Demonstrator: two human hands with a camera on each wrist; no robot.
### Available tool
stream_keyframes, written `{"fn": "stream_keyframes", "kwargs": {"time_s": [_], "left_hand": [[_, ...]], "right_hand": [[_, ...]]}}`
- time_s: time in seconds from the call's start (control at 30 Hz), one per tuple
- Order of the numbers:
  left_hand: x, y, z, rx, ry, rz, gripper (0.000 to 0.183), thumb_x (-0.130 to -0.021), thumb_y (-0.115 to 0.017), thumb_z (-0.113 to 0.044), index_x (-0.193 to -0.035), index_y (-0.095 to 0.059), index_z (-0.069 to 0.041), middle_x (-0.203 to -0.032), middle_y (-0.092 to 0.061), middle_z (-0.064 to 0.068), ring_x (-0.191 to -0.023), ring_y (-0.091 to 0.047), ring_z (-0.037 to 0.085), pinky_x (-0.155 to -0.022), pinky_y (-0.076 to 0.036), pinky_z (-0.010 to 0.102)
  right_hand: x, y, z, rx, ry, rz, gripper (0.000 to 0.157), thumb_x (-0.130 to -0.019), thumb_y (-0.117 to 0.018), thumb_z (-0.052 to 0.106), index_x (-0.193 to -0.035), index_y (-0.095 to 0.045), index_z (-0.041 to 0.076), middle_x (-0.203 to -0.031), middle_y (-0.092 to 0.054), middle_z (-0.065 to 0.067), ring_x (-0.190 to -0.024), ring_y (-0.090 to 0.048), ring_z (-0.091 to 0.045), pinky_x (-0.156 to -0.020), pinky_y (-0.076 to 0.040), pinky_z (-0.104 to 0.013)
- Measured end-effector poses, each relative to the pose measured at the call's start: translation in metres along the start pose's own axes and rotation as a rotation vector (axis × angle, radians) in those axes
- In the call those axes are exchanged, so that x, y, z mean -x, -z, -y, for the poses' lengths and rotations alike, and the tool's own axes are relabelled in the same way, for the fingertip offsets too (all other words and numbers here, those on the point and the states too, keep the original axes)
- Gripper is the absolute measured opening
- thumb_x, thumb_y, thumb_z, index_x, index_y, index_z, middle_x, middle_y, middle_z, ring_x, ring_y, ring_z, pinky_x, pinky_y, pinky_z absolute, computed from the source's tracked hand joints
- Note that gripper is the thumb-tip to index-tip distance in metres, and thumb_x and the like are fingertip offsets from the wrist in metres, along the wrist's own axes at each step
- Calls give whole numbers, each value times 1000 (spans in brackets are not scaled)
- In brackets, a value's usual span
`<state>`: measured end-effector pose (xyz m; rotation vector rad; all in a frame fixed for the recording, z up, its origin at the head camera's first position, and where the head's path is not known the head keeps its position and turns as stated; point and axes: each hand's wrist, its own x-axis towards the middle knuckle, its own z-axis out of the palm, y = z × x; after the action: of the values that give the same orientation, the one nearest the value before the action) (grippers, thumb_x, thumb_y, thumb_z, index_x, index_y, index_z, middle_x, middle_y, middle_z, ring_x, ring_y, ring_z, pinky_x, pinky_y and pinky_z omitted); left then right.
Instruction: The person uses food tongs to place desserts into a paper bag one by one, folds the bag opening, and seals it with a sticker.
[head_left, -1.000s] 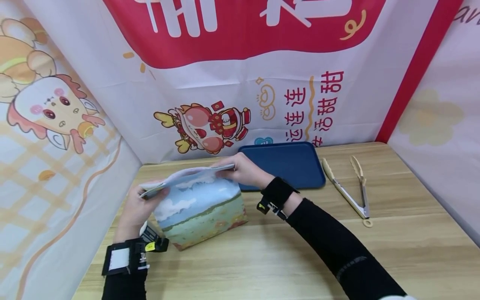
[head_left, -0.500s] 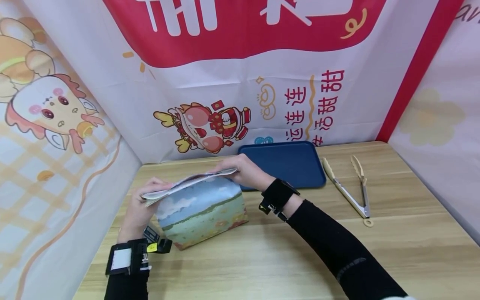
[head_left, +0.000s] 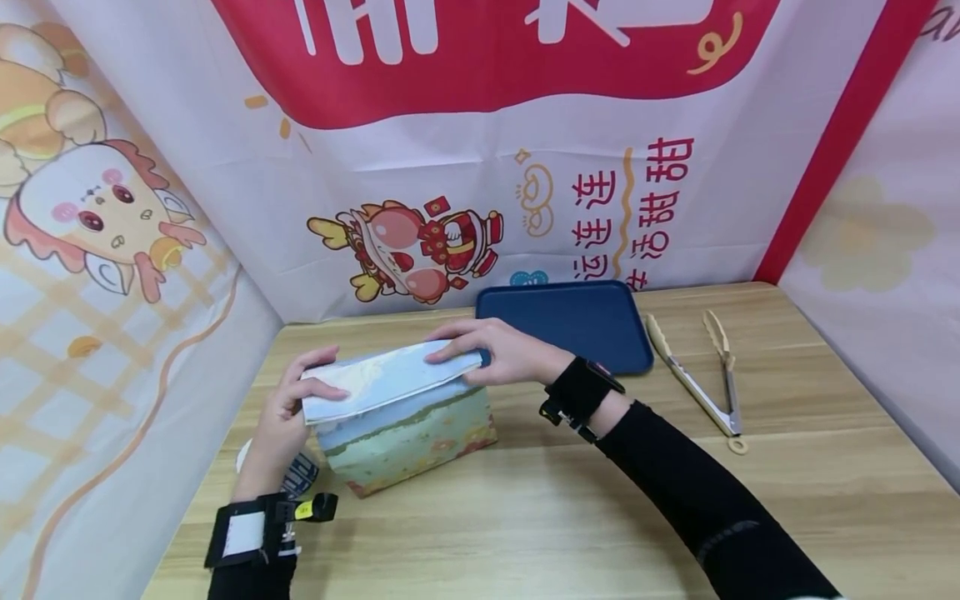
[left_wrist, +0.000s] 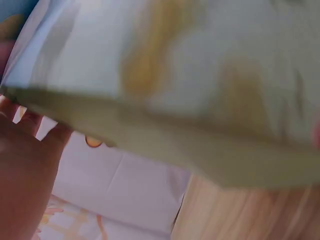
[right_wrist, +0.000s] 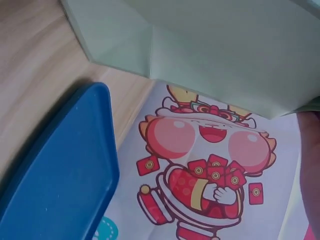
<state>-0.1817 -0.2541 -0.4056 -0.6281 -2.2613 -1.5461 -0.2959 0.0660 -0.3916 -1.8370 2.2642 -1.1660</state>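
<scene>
A paper bag (head_left: pixel 412 446) printed with sky, clouds and a flowery meadow stands on the table, its top folded over into a flat flap (head_left: pixel 393 379) toward me. At the flap's left end my left hand (head_left: pixel 288 408) grips the fold, fingers on top. My right hand (head_left: pixel 506 354) pinches the right end, fingertips lying over the flap. Blurred, the bag's side (left_wrist: pixel 200 120) fills much of the left wrist view, with part of the left hand (left_wrist: pixel 30 165) below it. In the right wrist view the bag's pale green side (right_wrist: pixel 200 55) shows.
Behind the bag lies a dark blue tray (head_left: pixel 570 325) against the printed backdrop. Metal tongs (head_left: pixel 697 387) with beige tips lie spread at the right. A white and dark-blue patterned object (head_left: pixel 302 473) stands partly hidden behind the left wrist. Printed cloth walls border the wooden table (head_left: pixel 562 517).
The bag's top edge, held upright and slightly gaping, has been pressed together and folded down toward me. Both hands have turned with it, and their fingers now lie over the flap.
</scene>
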Motion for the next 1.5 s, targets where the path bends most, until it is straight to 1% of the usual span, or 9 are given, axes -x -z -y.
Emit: {"fn": "stream_keyframes", "kwargs": {"time_s": [0.1, 0.33, 0.47, 0.6, 0.77, 0.97, 1.13, 1.27, 1.5], "left_hand": [[3, 3, -1, -46, -33, 43, 26, -75, -59, 19, -85, -70, -2, -141, -38, 21, -128, -31, 28, -99, -27, 30], [8, 0, -6, -126, -44, 50, 22, -76, -60, 10, -95, -67, 2, -143, -33, 23, -131, -24, 33, -98, -14, 67], [7, -9, -20, -210, 3, -17, 16, -86, -56, 11, -95, -65, 3, -139, -37, 25, -127, -29, 37, -98, -21, 63], [6, -15, -28, -209, 76, -71, 26, -87, -55, 10, -113, -53, 8, -142, -33, 27, -129, -27, 38, -104, -23, 55], [10, -16, -21, -272, 166, -209, 59, -84, -65, -1, -133, -33, 4, -131, -35, 17, -116, -33, 25, -99, -28, 56], [14, -15, -20, -376, 260, -249, 65, -84, -68, -11, -138, -34, -3, -92, -47, 8, -76, -42, 16, -66, -36, 25], [14, -17, -26, -364, 269, -188, 59, -90, -62, -16, -142, -35, -6, -106, -61, 19, -80, -53, 10, -63, -44, 12], [12, -18, -28, -276, 271, -206, 57, -90, -62, -12, -142, -37, -4, -119, -57, 20, -92, -54, 7, -69, -46, 8], [12, -15, -27, 15, 307, -289, 57, -84, -65, 4, -136, -44, 3, -114, -56, -2, -98, -53, 10, -75, -48, 8]], "right_hand": [[2, 0, 3, -2, -6, 18, 42, -86, -64, 24, -127, -63, 16, -141, -48, -8, -124, -41, -16, -95, -42, -40], [0, -4, 9, -111, -162, -109, 31, -96, -55, 17, -125, -64, 10, -130, -60, -8, -119, -48, -11, -97, -44, -42], [1, -6, 15, -193, -360, -208, 32, -93, -58, 23, -122, -66, 11, -122, -65, -6, -103, -56, -13, -84, -50, -38], [3, -5, 21, -192, -591, -306, 37, -87, -64, 38, -110, -69, 10, -104, -65, -5, -88, -54, -17, -70, -46, -32], [5, -2, 22, -291, -805, -236, 47, -83, -60, 56, -89, -66, 10, -81, -63, -8, -72, -57, -23, -61, -44, -30], [3, -1, 22, -394, -823, -189, 52, -95, -40, 54, -99, -70, 13, -73, -61, -3, -67, -54, -21, -62, -44, -30], [-1, -1, 21, -363, -786, -214, 41, -97, -44, 44, -101, -69, 12, -92, -65, -4, -87, -56, -22, -78, -46, -40], [-4, -4, 19, -418, -737, -255, 33, -98, -48, 35, -99, -67, 8, -90, -63, -8, -81, -55, -24, -72, -47, -37], [-3, -15, 13, -486, -602, -366, 24, -96, -54, 23, -101, -66, 3, -83, -58, -8, -73, -51, -26, -60, -44, -27]]}}
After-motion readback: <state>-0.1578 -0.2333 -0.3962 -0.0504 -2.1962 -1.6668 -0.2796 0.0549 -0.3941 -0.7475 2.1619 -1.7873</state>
